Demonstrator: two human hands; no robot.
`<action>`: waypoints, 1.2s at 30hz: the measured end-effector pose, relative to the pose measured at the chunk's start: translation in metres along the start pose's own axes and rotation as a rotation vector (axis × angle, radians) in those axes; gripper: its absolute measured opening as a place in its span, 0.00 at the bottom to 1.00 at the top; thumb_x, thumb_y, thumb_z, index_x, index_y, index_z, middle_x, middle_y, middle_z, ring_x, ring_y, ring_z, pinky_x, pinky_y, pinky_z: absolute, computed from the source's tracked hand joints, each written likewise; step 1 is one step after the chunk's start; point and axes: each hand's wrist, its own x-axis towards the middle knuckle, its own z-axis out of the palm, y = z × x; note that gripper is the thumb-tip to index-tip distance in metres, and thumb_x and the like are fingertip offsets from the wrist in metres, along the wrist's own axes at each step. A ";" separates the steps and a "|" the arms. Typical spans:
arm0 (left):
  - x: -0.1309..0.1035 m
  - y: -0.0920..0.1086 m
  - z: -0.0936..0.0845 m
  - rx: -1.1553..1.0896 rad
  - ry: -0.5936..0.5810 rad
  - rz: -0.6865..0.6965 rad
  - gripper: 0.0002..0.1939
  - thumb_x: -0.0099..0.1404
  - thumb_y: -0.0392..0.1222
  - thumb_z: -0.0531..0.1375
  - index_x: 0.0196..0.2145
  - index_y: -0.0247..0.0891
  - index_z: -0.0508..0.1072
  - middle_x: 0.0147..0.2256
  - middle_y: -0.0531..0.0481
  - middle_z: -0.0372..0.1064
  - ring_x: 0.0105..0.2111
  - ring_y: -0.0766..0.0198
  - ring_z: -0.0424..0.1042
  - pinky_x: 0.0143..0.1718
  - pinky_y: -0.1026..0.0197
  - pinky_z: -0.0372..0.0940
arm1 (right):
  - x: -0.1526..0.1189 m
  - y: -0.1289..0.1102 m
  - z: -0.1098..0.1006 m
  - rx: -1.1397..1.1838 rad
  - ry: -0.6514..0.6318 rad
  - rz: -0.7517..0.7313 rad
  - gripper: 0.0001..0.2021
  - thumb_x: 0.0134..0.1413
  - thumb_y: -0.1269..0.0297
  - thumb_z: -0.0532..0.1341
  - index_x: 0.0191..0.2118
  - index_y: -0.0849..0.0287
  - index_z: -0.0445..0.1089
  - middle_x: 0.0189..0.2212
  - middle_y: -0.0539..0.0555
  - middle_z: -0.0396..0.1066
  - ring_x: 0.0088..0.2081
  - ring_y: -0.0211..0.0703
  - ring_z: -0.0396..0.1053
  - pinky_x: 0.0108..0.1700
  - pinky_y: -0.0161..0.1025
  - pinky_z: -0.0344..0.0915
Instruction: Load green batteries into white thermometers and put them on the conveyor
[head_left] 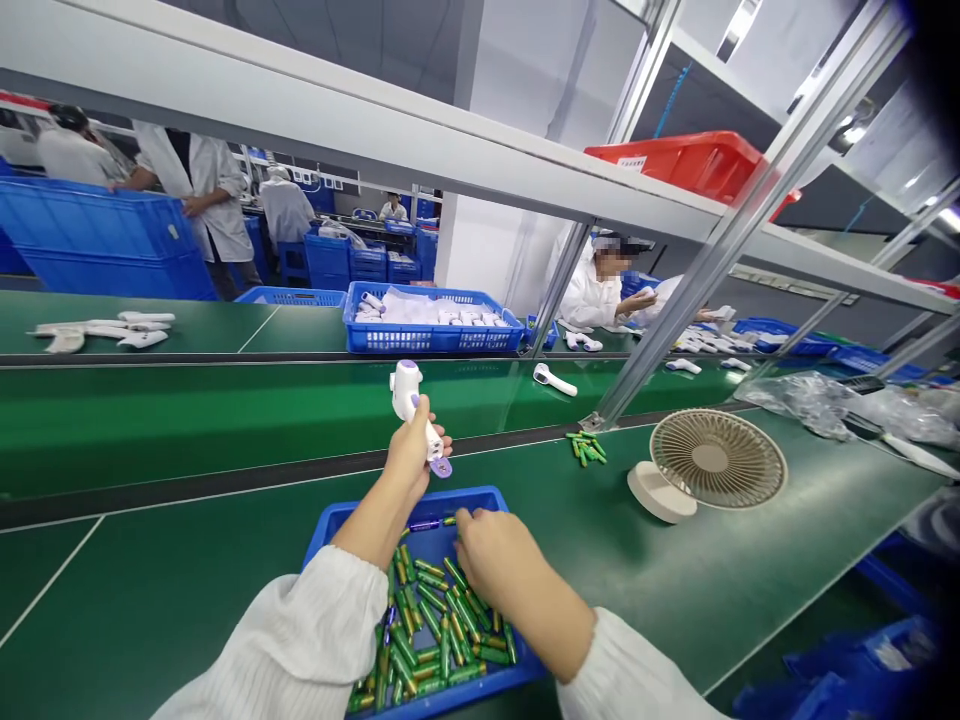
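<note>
My left hand (411, 446) is closed around the handle of a white and purple handheld infrared thermometer (406, 388), held over the far edge of a blue tray (491, 497). A purple flap (441, 467) hangs open at the handle's lower end. Many loose green batteries (445, 640) fill the tray, with a few purple ones among them, such as the purple battery (425, 525) near its far side. My right hand (491, 555) reaches into the tray with bent fingers pinched together. A small green battery end (450, 520) shows at those fingertips; the rest is hidden.
A beige fan (716, 458) stands at the right, near a small pile of green batteries (586, 447). Another thermometer (555, 380) lies on the green conveyor (225, 405). Beyond is a blue basket (435, 338) of white parts. A metal post (667, 330) rises ahead; a co-worker (600, 285) sits behind it.
</note>
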 end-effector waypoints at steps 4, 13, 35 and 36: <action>0.008 -0.004 -0.009 -0.095 -0.013 -0.072 0.17 0.64 0.53 0.57 0.35 0.34 0.68 0.20 0.52 0.65 0.17 0.65 0.66 0.18 0.64 0.62 | 0.016 -0.014 0.021 -0.042 -0.095 0.028 0.14 0.46 0.83 0.59 0.41 0.69 0.72 0.33 0.64 0.76 0.34 0.52 0.76 0.34 0.38 0.68; 0.002 -0.010 -0.001 -0.070 -0.103 -0.127 0.16 0.62 0.50 0.60 0.29 0.31 0.71 0.19 0.50 0.64 0.15 0.71 0.60 0.16 0.69 0.50 | 0.017 0.013 -0.015 0.686 0.888 -0.052 0.07 0.58 0.68 0.61 0.42 0.57 0.74 0.34 0.53 0.76 0.32 0.40 0.73 0.33 0.36 0.71; 0.000 0.002 -0.005 -0.288 -0.162 -0.411 0.20 0.71 0.51 0.49 0.26 0.36 0.61 0.16 0.56 0.54 0.10 0.76 0.45 0.12 0.70 0.36 | 0.024 -0.004 0.018 -0.208 -0.119 -0.068 0.10 0.53 0.82 0.56 0.36 0.69 0.74 0.32 0.66 0.75 0.28 0.52 0.75 0.26 0.40 0.65; 0.000 0.002 -0.005 -0.296 -0.172 -0.413 0.20 0.71 0.51 0.49 0.26 0.36 0.61 0.16 0.56 0.54 0.10 0.76 0.46 0.12 0.70 0.36 | 0.025 -0.006 0.020 -0.216 -0.131 -0.066 0.10 0.52 0.83 0.56 0.36 0.70 0.73 0.32 0.67 0.75 0.28 0.52 0.75 0.25 0.40 0.65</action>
